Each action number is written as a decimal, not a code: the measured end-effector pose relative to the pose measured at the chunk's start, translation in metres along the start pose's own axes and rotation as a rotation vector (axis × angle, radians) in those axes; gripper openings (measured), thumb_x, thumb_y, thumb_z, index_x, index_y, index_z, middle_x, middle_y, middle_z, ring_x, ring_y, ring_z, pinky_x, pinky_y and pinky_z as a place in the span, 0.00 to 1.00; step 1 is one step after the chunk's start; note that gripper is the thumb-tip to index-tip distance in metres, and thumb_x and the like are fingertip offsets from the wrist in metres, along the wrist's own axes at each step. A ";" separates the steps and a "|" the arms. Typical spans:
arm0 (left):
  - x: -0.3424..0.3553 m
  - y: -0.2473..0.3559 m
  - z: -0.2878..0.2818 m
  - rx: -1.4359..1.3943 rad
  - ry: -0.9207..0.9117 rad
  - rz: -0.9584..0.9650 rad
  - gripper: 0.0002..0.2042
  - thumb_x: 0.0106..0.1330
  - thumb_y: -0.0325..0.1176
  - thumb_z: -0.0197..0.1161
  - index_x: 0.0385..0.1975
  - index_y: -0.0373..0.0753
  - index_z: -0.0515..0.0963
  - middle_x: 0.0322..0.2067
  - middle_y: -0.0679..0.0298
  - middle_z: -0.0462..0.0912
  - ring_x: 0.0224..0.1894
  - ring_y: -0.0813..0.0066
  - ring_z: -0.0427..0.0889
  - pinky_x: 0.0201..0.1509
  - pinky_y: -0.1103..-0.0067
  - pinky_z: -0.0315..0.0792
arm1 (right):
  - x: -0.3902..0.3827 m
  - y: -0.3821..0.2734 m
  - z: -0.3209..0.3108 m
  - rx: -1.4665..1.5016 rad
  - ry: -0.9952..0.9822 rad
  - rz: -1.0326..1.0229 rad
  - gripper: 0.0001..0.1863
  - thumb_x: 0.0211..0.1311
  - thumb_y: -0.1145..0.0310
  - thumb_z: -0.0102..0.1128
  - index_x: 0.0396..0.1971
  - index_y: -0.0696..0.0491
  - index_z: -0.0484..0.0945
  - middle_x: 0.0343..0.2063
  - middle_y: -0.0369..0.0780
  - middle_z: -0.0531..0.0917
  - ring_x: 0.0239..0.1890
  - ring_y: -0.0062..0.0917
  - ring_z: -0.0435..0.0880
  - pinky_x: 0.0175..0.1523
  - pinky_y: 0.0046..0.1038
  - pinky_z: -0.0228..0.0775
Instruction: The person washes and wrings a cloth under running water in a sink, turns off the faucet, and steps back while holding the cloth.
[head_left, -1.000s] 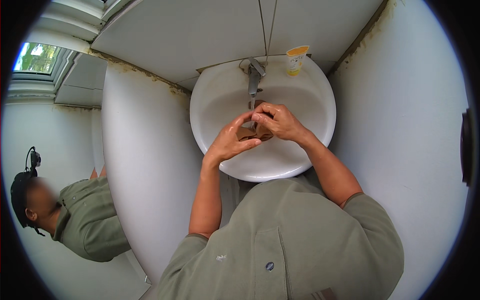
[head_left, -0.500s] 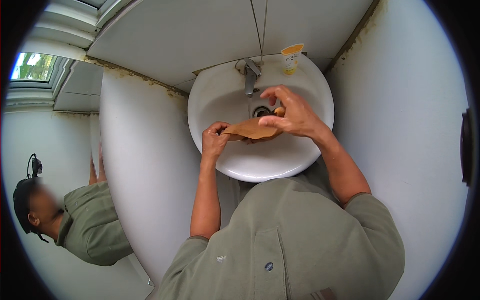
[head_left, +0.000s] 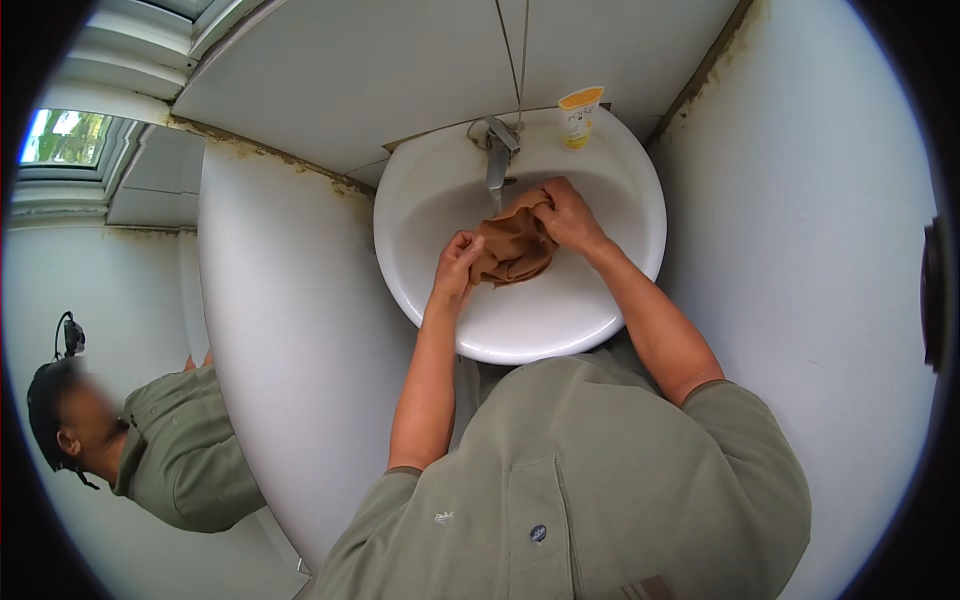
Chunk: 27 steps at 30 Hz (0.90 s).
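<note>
Between my hands a brown cloth (head_left: 515, 245) hangs crumpled and folded over the white sink (head_left: 500, 335). My left hand (head_left: 457, 265) pinches its left edge, fingers closed. The cloth's upper right edge is gripped by my right hand (head_left: 567, 217), also closed. Just beyond the cloth stands the metal faucet (head_left: 500, 155), its spout pointing down at the cloth's upper edge; a thin stream of water seems to come from it. The drain is hidden behind the cloth.
A white and yellow tube (head_left: 578, 120) stands on the sink's back right rim. White walls (head_left: 800, 250) close in at both sides. At the left, a mirror (head_left: 110, 300) reflects a person in a green shirt.
My right hand, open before, has closed on the cloth's far right edge. My left hand has moved right. The cloth, flatter before, is now bunched and spread under the spout.
</note>
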<state>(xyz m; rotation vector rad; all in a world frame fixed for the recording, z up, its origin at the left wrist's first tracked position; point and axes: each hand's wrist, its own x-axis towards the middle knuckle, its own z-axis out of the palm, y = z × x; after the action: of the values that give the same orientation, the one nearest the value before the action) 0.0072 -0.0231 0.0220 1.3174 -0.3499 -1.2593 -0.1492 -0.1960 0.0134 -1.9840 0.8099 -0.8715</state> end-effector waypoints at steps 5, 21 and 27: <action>0.049 -0.025 0.041 -0.509 0.279 -0.053 0.12 0.71 0.42 0.55 0.44 0.40 0.69 0.30 0.66 0.75 0.31 0.73 0.74 0.35 0.78 0.71 | -0.046 -0.058 0.045 0.102 -0.202 -0.010 0.13 0.61 0.62 0.55 0.34 0.56 0.80 0.23 0.51 0.81 0.31 0.47 0.81 0.40 0.43 0.72; 0.017 -0.002 0.041 0.147 0.039 -0.144 0.22 0.68 0.46 0.60 0.50 0.32 0.73 0.39 0.61 0.82 0.37 0.71 0.81 0.44 0.77 0.76 | -0.008 -0.005 0.052 -0.180 -0.151 0.366 0.22 0.67 0.50 0.49 0.29 0.55 0.80 0.21 0.46 0.82 0.29 0.43 0.83 0.37 0.40 0.73; -0.020 0.063 -0.002 0.666 0.292 0.079 0.15 0.61 0.31 0.66 0.44 0.31 0.77 0.35 0.63 0.82 0.36 0.76 0.79 0.43 0.82 0.73 | 0.000 -0.012 0.012 -0.019 -0.390 0.115 0.20 0.56 0.51 0.65 0.29 0.56 0.79 0.32 0.46 0.82 0.35 0.41 0.83 0.41 0.37 0.74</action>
<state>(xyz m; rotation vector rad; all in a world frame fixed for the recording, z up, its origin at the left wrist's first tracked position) 0.0316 -0.0199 0.0830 2.0010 -0.6374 -0.8880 -0.1367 -0.1855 0.0179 -2.0136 0.6962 -0.3919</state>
